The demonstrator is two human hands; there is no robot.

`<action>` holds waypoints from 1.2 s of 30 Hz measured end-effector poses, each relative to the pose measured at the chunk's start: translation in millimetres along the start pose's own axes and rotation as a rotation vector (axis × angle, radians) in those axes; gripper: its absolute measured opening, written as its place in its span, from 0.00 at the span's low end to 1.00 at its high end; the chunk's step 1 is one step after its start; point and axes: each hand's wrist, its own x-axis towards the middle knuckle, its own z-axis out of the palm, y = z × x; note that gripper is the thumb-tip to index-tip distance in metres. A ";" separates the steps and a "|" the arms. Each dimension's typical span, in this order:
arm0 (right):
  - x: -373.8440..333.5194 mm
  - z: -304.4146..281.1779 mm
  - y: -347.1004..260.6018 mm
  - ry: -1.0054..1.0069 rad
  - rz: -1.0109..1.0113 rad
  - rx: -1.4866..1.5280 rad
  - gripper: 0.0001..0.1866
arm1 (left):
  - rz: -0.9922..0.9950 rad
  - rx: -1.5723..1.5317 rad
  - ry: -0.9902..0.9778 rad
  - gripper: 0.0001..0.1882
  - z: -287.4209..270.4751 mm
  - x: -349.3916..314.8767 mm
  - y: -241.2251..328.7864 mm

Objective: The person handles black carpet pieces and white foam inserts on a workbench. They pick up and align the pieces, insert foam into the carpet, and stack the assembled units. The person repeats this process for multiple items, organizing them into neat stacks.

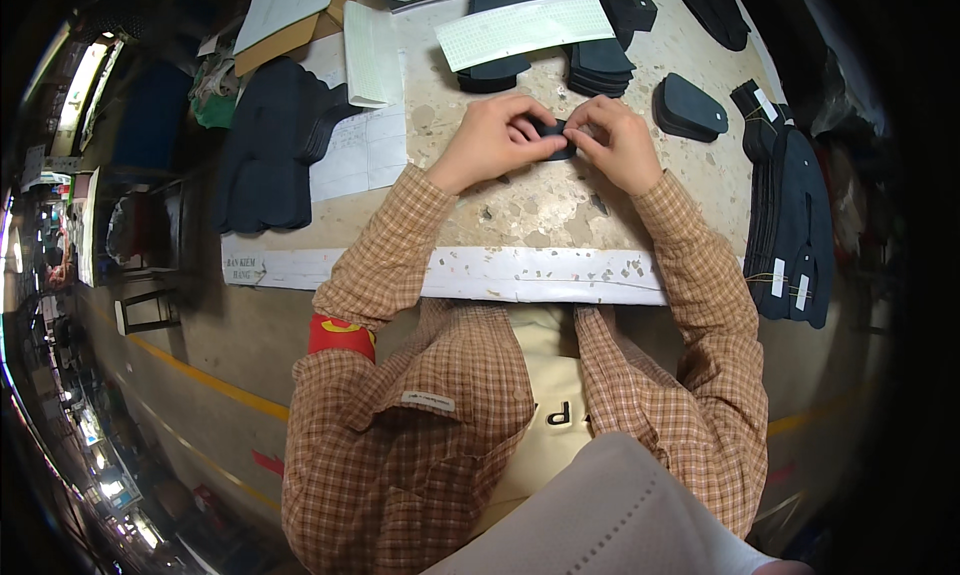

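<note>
A small black cut piece (553, 135) is pinched between both my hands over the speckled tabletop (520, 210). My left hand (495, 140) grips its left end, and my right hand (618, 140) holds its right end with fingers curled over it. Most of the piece is hidden by my fingers. Both forearms wear a checked orange shirt.
Stacks of black cut pieces (600, 60) lie beyond my hands under a pale green paper strip (525, 27). More black pieces sit at the right (690, 107) and right edge (795, 225). Dark fabric (265, 145), papers (360, 150) and a cardboard box (290, 15) lie left.
</note>
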 end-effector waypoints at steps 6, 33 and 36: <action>-7.4 16.4 0.2 0.078 -0.227 -0.348 0.04 | 0.264 0.477 -0.021 0.23 2.9 3.3 -7.2; -2.8 26.4 10.6 -0.072 0.641 0.756 0.17 | 0.145 0.098 0.070 0.23 0.2 4.9 -9.5; -4.7 22.9 0.0 -0.072 0.495 0.557 0.21 | 0.098 -0.069 0.151 0.21 4.7 4.0 -10.0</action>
